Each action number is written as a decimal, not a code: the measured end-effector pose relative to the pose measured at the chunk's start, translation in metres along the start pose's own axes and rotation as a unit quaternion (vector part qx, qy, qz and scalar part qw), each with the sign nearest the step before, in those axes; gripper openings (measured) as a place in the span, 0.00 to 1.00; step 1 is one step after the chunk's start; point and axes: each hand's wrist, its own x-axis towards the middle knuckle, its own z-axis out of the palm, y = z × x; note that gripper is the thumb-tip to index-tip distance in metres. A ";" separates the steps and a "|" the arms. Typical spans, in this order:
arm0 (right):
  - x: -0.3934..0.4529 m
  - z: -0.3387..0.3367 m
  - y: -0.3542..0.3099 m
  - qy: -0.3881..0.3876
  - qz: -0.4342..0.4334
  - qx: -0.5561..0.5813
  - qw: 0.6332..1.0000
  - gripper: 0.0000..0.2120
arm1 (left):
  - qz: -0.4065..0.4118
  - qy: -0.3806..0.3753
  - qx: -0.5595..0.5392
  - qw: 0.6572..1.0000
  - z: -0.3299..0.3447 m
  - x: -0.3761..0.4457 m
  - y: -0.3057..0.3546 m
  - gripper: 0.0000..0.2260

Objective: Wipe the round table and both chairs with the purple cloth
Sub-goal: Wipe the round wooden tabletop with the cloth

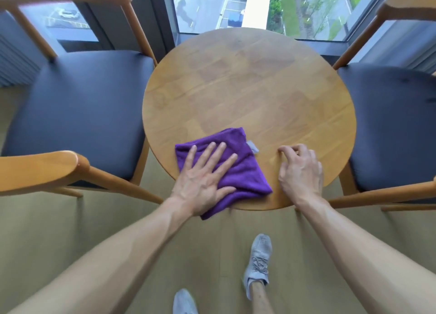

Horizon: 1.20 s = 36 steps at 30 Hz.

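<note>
Head view: the left hand (204,181) is lying flat on the cloth (226,169), fingers straight and spread, pressing it onto the near edge of the table (247,89). The cloth is folded, and its near corner is hanging just over the rim toward the floor (70,219). The right hand (299,169) is resting on bare wood just beside the cloth, fingers curled with their tips touching the top; it is holding nothing and seems to be bracing. The left chair (77,106) and the right chair (391,125) are standing on either side, their dark seats close to the table edge. Behind is a window (236,4) looking far down onto a street.

The step in hand looks like wiping the tabletop, and most of the wood is lying beyond the cloth. To do it well, the palm should be keeping even pressure while pushing away in overlapping passes out to the far rim, and the overhanging corner should be drawn back so it is not dragging off the edge. The bracing hand should be moved before the cloth reaches that patch.

A small pale tag (253,146) is showing at the cloth's right edge; any writing on it is too small to read. No other brand or lettering can be made out.
</note>
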 end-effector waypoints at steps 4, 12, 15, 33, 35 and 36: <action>0.009 -0.002 0.005 -0.016 -0.015 -0.014 1.000 0.14 | -0.105 -0.019 -0.001 0.994 -0.008 0.020 -0.065 0.34; 0.049 -0.007 0.028 -0.038 0.038 0.132 0.990 0.13 | -0.441 -0.004 -0.088 0.893 -0.015 0.147 -0.001 0.37; 0.079 -0.015 0.045 -0.017 0.079 0.202 0.976 0.15 | -0.313 0.003 -0.060 0.948 -0.016 0.171 0.070 0.38; 0.197 -0.024 0.050 -0.078 0.043 0.215 0.973 0.15 | -0.476 0.004 -0.096 0.874 -0.059 0.292 0.025 0.23; 0.207 -0.028 0.054 -0.056 0.096 0.269 0.957 0.17 | -0.425 0.040 -0.125 0.896 -0.052 0.317 0.060 0.21; 0.213 -0.030 0.056 -0.039 0.109 0.283 0.952 0.18 | -0.345 0.064 -0.119 0.929 -0.049 0.315 0.071 0.19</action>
